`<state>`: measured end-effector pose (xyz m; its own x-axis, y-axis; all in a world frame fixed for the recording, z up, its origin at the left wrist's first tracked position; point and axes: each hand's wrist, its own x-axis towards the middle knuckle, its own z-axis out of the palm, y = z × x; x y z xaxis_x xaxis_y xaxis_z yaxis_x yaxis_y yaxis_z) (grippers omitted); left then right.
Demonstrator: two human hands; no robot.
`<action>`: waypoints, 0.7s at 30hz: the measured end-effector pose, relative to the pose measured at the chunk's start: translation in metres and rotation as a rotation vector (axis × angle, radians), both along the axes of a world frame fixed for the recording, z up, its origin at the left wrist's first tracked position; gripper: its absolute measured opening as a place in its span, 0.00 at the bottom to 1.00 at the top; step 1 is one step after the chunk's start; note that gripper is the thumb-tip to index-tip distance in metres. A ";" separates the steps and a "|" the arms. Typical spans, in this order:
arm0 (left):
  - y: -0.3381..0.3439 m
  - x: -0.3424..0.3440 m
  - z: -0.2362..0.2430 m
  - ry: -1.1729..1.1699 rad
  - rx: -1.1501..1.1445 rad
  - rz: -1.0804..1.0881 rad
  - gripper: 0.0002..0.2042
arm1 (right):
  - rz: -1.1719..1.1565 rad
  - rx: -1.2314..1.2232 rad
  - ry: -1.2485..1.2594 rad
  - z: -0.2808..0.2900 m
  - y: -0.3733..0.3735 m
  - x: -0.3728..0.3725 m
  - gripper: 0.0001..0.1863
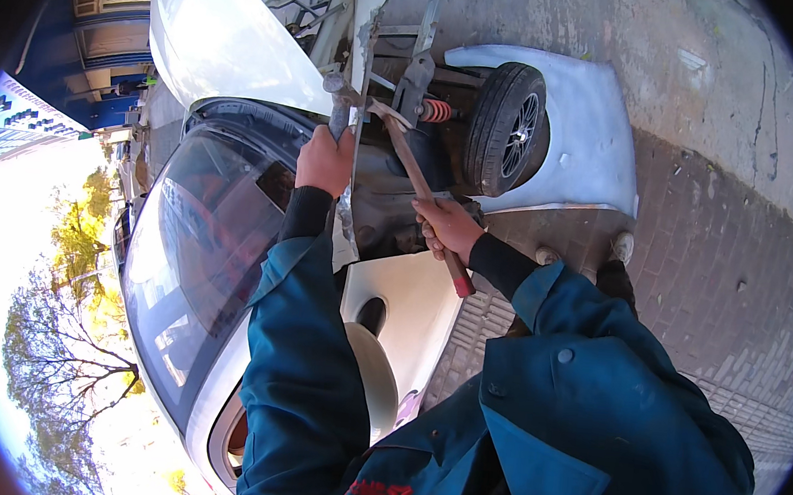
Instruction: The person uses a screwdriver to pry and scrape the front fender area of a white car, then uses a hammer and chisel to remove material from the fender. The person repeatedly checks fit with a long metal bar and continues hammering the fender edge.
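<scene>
My left hand (326, 160) is closed round a grey metal hammer (340, 111), its head up against the bare inner fender edge (362, 56) of a white car. My right hand (450, 228) is wrapped round the lower handle of a wooden-handled hammer (410, 164) with a red butt end. This second hammer's head (387, 113) is close beside the first one's, by the same metal edge; whether the two touch I cannot tell. Beyond my right hand, the front wheel (506, 130) and a red coil spring (436, 110) are exposed.
The raised white hood (231, 35) stands at upper left, above the windshield (202, 202). A detached white fender panel (595, 133) lies on the ground past the wheel. The car's white door (410, 305) and mirror (371, 373) are near my left arm. Brick paving (698, 246) extends right.
</scene>
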<state>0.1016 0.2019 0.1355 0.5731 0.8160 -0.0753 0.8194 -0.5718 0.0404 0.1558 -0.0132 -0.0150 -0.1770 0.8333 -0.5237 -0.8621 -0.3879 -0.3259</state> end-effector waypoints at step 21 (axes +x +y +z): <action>0.025 0.000 -0.009 0.046 -0.140 0.141 0.27 | 0.080 -0.161 0.012 -0.003 0.003 0.002 0.14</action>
